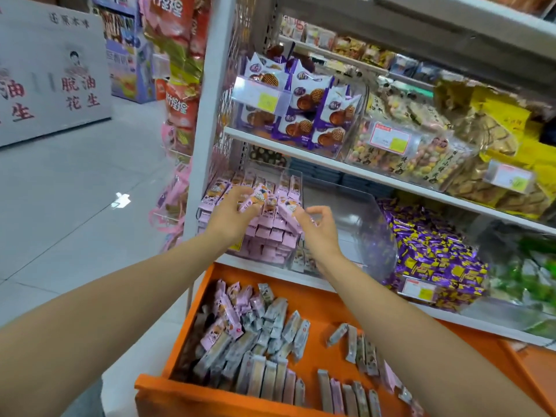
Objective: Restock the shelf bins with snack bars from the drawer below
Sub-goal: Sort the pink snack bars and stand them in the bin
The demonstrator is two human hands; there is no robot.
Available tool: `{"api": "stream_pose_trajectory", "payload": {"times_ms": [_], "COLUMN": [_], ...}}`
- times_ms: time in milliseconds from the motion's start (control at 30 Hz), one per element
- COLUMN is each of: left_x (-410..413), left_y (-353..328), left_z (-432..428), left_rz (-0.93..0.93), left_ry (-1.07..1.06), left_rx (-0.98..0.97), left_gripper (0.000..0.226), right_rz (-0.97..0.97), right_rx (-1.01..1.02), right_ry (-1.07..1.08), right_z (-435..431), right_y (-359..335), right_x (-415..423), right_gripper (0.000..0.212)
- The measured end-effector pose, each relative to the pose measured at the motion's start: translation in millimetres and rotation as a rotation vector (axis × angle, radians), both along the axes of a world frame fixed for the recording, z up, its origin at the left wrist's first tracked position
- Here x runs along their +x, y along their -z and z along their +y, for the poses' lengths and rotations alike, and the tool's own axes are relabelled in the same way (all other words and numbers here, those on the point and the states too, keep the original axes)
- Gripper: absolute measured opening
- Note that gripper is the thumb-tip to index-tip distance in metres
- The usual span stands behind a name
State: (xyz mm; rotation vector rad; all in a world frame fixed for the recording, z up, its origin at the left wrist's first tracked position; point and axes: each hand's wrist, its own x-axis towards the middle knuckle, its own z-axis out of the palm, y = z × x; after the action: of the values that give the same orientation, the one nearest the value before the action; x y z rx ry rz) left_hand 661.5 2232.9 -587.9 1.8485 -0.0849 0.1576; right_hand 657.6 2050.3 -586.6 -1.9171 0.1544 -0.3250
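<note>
— Biggest first?
— White shelf unit (207,115) filling the right and far side, loaded with clear bins. Below it, near, an orange drawer (195,400) standing open, strewn with loose snack bars (255,332): slim wrapped sticks, pale pink and greyish. Some lined on edge along the near rim, others heaped at the left.
— And the bin for the task?
— Clear bin (298,191) at the left end of the lowest shelf, just above the drawer. Packed with pink snack bars (270,233) standing in tight rows, small cartoon print on each wrapper.
— Hands?
— Both raised over that bin. Left hand (231,212) with fingers curled round one of them on top of the pile. Right hand (319,227) just right of it, thumb at the end of a tilted bar, index finger arched above. True pinch or mere touch, cannot tell.
— Neighbours?
— Right of the pink rows, a second clear bin (355,224), then a heap of purple-and-yellow sweets (436,254). One shelf up, purple waffle packets (313,115). Forearms crossing over the drawer, hiding part of its middle and right.
</note>
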Motion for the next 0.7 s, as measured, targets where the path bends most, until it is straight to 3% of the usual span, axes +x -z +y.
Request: {"api": "stream_pose_trajectory", "payload": {"times_ms": [200, 367, 700], "left_x": [38.2, 54.3, 58.7], "left_y": [8.7, 23.5, 33.5], "left_z": [3.1, 9.6, 9.1], "left_rz": [-0.030, -0.229, -0.322], "left_ry": [-0.109, -0.169, -0.171], "left_rx": [0.280, 0.673, 0.756], "left_gripper": [0.039, 0.038, 0.057], "right_rz": [0.013, 0.048, 0.077], "right_rx": [-0.258, -0.391, -0.543], "right_ry": [0.084, 0.050, -0.057], "right_z": [15.9, 17.8, 0.4], "right_y": [10.7, 17.0, 6.6], "right_x": [38.1, 54.4, 55.0], "right_gripper": [0.031, 0.038, 0.048]}}
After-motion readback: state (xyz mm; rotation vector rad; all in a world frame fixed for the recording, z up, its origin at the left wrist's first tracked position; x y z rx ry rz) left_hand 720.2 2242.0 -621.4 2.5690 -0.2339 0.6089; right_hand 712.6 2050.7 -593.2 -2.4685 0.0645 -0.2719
